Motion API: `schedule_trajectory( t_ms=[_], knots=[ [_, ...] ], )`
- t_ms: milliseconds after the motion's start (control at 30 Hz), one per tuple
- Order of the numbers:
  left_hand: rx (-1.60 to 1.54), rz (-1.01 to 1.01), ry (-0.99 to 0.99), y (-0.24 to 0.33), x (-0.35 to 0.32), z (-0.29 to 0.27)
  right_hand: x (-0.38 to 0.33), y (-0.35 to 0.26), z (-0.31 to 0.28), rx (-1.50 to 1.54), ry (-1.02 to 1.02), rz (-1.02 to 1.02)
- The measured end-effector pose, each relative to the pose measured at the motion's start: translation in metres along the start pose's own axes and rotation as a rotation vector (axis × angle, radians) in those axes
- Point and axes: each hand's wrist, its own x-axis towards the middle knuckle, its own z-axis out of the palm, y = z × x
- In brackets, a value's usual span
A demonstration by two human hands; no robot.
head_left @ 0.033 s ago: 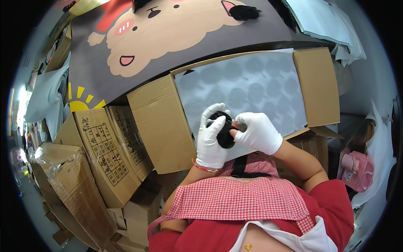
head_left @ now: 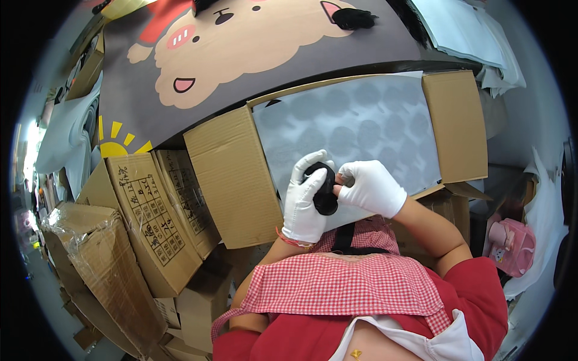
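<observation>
My left hand [head_left: 306,195], in a white glove, wraps its fingers and thumb round a black rounded thing [head_left: 326,203] with two lobes; its exact kind does not show. My right hand [head_left: 372,188], gloved with bare thumb and fingertips, is closed in a pinch at the right edge of the same black thing. Both hands are over the near part of an open cardboard carton [head_left: 226,174]. A thin white sheet [head_left: 385,90] covers the contents, with rows of round dark shapes showing through it. The fingertips of my left hand partly hide the black thing.
Beyond the carton lies a grey table mat [head_left: 129,78] with a cartoon animal, bearing a black hairy tuft [head_left: 354,19]. Cardboard boxes [head_left: 150,210] stand at the left. White sheets [head_left: 460,36] are stacked at the far right, above a pink bag [head_left: 515,246].
The black thing has turned a little in my left hand, its lower lobe now showing more distinctly. My hands have stayed almost in place.
</observation>
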Motion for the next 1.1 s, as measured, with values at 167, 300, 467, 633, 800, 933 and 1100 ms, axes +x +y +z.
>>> schedule_trajectory(
  t_ms=[167, 300, 467, 633, 800, 933, 1100],
  knots=[
    [0.096, -0.130, 0.078, 0.018, 0.007, -0.025, 0.051, 0.007, -0.008, -0.007, -0.205, -0.017],
    [0.101, -0.209, 0.008, 0.045, 0.015, -0.030, 0.093, -0.016, 0.007, 0.017, 0.203, -0.193],
    [0.128, -0.261, 0.063, 0.056, 0.015, -0.029, 0.105, 0.011, -0.013, -0.230, 0.380, -0.110],
    [0.133, -0.219, 0.142, 0.057, 0.022, -0.026, 0.078, 0.063, -0.054, -0.152, 0.553, -0.011],
    [-0.163, -0.151, 0.192, 0.053, 0.027, -0.006, 0.058, 0.100, -0.086, -0.206, 0.700, 0.072],
    [-0.320, -0.238, 0.092, 0.044, 0.031, 0.018, 0.047, 0.123, -0.107, -0.230, 0.764, 0.134],
    [-0.255, -0.296, 0.009, 0.011, 0.052, 0.031, 0.032, 0.156, -0.130, -0.390, 0.853, 0.099]
  ],
)
